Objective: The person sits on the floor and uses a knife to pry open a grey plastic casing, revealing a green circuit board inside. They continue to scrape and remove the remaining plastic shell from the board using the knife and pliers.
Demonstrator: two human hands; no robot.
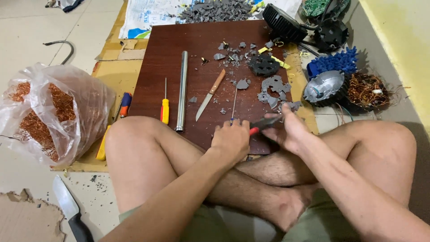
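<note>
pliers (264,124) clamped in our right hand (289,132), left hand (231,139) fisted just beside, touching the near edge of the wooden board (156,58).

- A clear plastic bag of copper wire (42,112) sits on the floor at the left.
- A yellow-handled screwdriver (165,105), a steel tube (181,89) and a wooden-handled knife (210,94) lie side by side on the dark wooden board (156,58).
- Grey broken fragments (273,92) are scattered over the board's far right part.
- A blue finned part (333,62) and a tangle of copper windings (367,89) lie right of the board.
- A black-handled cleaver (69,208) lies near torn cardboard (27,219).
</note>
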